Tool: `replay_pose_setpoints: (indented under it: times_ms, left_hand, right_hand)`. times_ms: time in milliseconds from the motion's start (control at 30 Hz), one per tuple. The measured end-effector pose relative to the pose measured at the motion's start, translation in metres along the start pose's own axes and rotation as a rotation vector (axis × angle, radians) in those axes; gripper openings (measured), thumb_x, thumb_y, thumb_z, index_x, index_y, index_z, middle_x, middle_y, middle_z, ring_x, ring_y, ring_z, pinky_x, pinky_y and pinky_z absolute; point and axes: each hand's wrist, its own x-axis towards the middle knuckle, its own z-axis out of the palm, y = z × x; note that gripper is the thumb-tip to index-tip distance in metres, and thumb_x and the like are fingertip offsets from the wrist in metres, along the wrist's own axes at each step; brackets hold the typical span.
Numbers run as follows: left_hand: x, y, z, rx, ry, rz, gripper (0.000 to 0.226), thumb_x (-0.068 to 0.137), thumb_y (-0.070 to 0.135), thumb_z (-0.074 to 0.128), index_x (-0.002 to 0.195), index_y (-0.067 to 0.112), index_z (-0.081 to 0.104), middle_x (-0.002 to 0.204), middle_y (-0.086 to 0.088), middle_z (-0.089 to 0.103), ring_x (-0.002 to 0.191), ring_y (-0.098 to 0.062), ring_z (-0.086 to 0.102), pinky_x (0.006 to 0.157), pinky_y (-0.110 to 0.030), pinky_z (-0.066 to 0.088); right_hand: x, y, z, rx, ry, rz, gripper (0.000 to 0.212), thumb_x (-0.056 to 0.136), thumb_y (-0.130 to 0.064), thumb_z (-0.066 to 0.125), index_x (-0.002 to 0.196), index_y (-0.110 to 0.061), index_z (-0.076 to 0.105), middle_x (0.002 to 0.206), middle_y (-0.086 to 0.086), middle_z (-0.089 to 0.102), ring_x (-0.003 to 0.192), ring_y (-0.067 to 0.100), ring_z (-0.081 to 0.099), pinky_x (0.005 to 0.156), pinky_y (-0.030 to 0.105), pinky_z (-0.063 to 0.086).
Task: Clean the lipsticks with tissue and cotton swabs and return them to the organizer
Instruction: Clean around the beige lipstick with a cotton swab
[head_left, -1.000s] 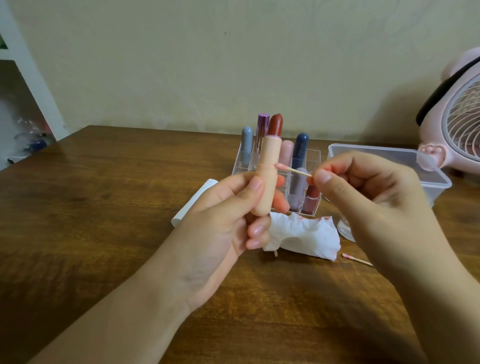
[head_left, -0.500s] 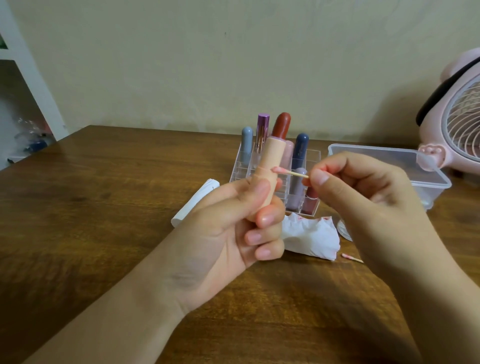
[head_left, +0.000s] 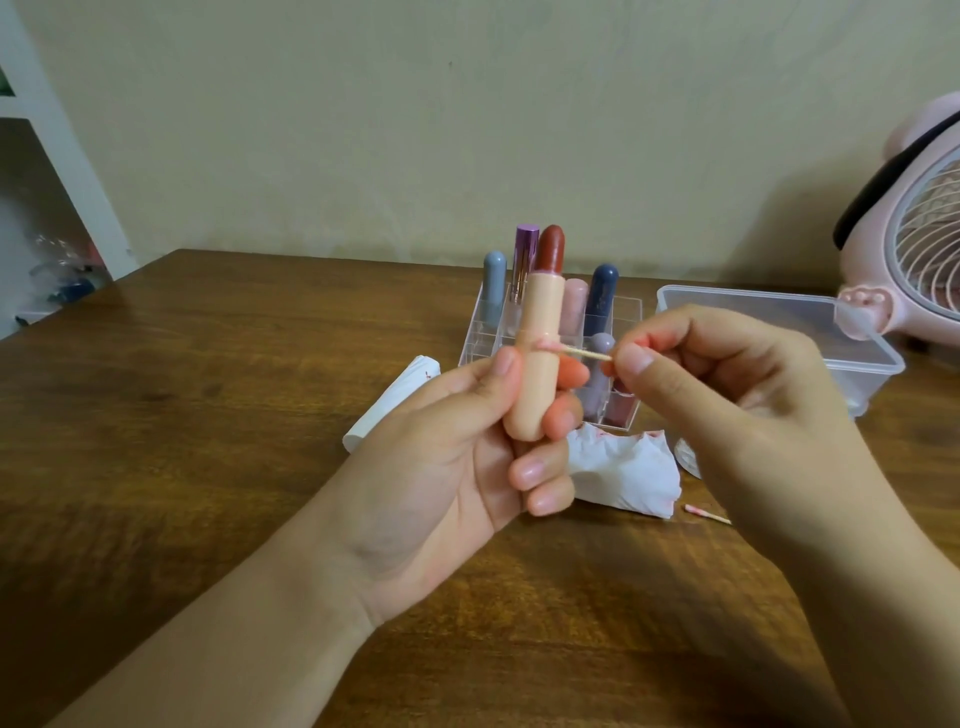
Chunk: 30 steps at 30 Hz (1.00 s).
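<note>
- The left hand (head_left: 467, 467) grips an uncapped peach lipstick (head_left: 537, 353) upright above the table (head_left: 208, 415), thumb on one side, fingers curled round the other, the dark red bullet wound up and standing proud at the top.
- The right hand (head_left: 727, 395) pinches a cotton swab (head_left: 576, 352) by its wooden stick between thumb and forefinger; the pink-stained tip touches the tube at the seam around its middle.
- So I judge the work is mid-clean on this one stick: the swab is going along the groove, and the cap is not yet back on. I cannot tell where that cap is.
- A crumpled tissue (head_left: 623, 467) with red smears lies on the table just in front of the organizer (head_left: 626, 312), and a used swab (head_left: 706, 513) with a pink tip lies beside it. That reads as some wiping already done, though on how many lipsticks I cannot say.
- The clear organizer stands behind the hands and holds several capped lipsticks: a grey one (head_left: 493, 286), a purple metallic one (head_left: 525, 260), a pale pink one, a navy one (head_left: 601, 299), a lilac one lower down. Whether these are already cleaned I cannot tell.
- What is left, as I judge it: finish the seam, wind the bullet down, cap the tube and set it in a free slot; then any others not yet done.
- A white folded packet (head_left: 389, 405) lies to the left of the organizer, a lidded plastic box (head_left: 779, 322) to its right, and a pink fan (head_left: 914, 249) at the table's far right.
</note>
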Motion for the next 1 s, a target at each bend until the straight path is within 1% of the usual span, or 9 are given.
replay_pose_setpoints:
  times_ms: [133, 267, 333, 433, 533, 600, 733, 900, 1000]
  left_hand:
    - [0.001, 0.001, -0.002, 0.058, 0.038, 0.025, 0.028, 0.084, 0.029, 0.053, 0.092, 0.010, 0.072, 0.073, -0.006, 0.055, 0.052, -0.009, 0.042, 0.048, -0.021, 0.040]
    - [0.002, 0.000, -0.001, 0.126, 0.082, 0.050, 0.026, 0.080, 0.028, 0.056, 0.089, 0.012, 0.075, 0.074, -0.008, 0.059, 0.051, -0.009, 0.042, 0.046, -0.020, 0.039]
    - [0.001, 0.000, 0.001, 0.171, 0.106, 0.062, 0.027, 0.080, 0.026, 0.057, 0.093, 0.010, 0.073, 0.076, -0.010, 0.063, 0.050, -0.010, 0.043, 0.046, -0.020, 0.040]
    - [0.001, 0.000, 0.001, 0.296, 0.178, 0.091, 0.027, 0.081, 0.024, 0.058, 0.099, 0.009, 0.069, 0.080, -0.012, 0.066, 0.052, -0.010, 0.045, 0.048, -0.019, 0.041]
    - [0.001, -0.001, 0.000, 0.374, 0.237, 0.119, 0.019, 0.079, 0.026, 0.066, 0.093, 0.016, 0.074, 0.081, -0.012, 0.065, 0.055, -0.011, 0.048, 0.050, -0.020, 0.044]
    - [0.002, -0.001, 0.001, 0.381, 0.248, 0.126, 0.020, 0.079, 0.027, 0.065, 0.094, 0.016, 0.074, 0.082, -0.011, 0.066, 0.057, -0.012, 0.051, 0.052, -0.021, 0.046]
    - [0.003, -0.002, 0.002, 0.330, 0.256, 0.153, 0.027, 0.082, 0.023, 0.054, 0.102, 0.012, 0.068, 0.083, -0.013, 0.071, 0.057, -0.013, 0.055, 0.054, -0.023, 0.049]
    - [0.001, 0.000, 0.002, 0.483, 0.261, 0.139, 0.036, 0.071, 0.024, 0.063, 0.106, 0.016, 0.067, 0.077, 0.001, 0.069, 0.060, -0.007, 0.053, 0.058, -0.018, 0.048]
    - [0.002, -0.001, 0.004, 0.562, 0.277, 0.161, 0.035, 0.071, 0.023, 0.063, 0.104, 0.012, 0.068, 0.065, 0.011, 0.062, 0.057, -0.002, 0.049, 0.055, -0.013, 0.044]
  right_hand:
    - [-0.001, 0.000, -0.003, -0.013, 0.043, 0.010, 0.014, 0.080, -0.026, 0.061, 0.074, -0.016, 0.068, 0.066, 0.018, 0.057, 0.058, 0.012, 0.051, 0.055, 0.011, 0.042]
    - [-0.001, -0.001, 0.003, -0.042, -0.010, -0.013, 0.011, 0.081, -0.025, 0.061, 0.079, -0.018, 0.068, 0.066, 0.019, 0.055, 0.058, 0.026, 0.048, 0.054, 0.015, 0.040]
    - [-0.001, -0.002, 0.000, -0.046, 0.020, -0.014, 0.012, 0.082, -0.027, 0.064, 0.079, -0.016, 0.068, 0.067, 0.019, 0.057, 0.060, 0.029, 0.050, 0.055, 0.015, 0.041]
    - [-0.002, -0.004, -0.001, -0.073, 0.055, 0.000, 0.018, 0.083, -0.031, 0.067, 0.074, -0.015, 0.068, 0.068, 0.022, 0.056, 0.063, 0.030, 0.051, 0.054, 0.015, 0.042]
    - [-0.002, -0.002, 0.001, -0.086, 0.016, 0.000, 0.011, 0.081, -0.027, 0.062, 0.079, -0.017, 0.067, 0.066, 0.021, 0.056, 0.061, 0.030, 0.050, 0.055, 0.016, 0.041]
    - [-0.002, 0.000, 0.001, -0.093, 0.005, 0.004, 0.013, 0.080, -0.027, 0.061, 0.077, -0.016, 0.067, 0.067, 0.019, 0.058, 0.062, 0.031, 0.052, 0.055, 0.018, 0.041]
    - [-0.003, -0.004, 0.000, -0.090, 0.032, 0.011, 0.016, 0.083, -0.031, 0.066, 0.075, -0.018, 0.068, 0.070, 0.018, 0.061, 0.069, 0.034, 0.056, 0.060, 0.031, 0.047]
    - [-0.002, -0.004, 0.002, -0.101, 0.026, 0.004, 0.016, 0.085, -0.031, 0.065, 0.075, -0.019, 0.067, 0.068, 0.019, 0.057, 0.062, 0.029, 0.052, 0.053, 0.015, 0.041]
    - [-0.003, -0.007, 0.007, -0.131, 0.006, 0.011, 0.021, 0.083, -0.038, 0.061, 0.074, -0.021, 0.067, 0.066, 0.017, 0.058, 0.060, 0.026, 0.052, 0.050, 0.021, 0.042]
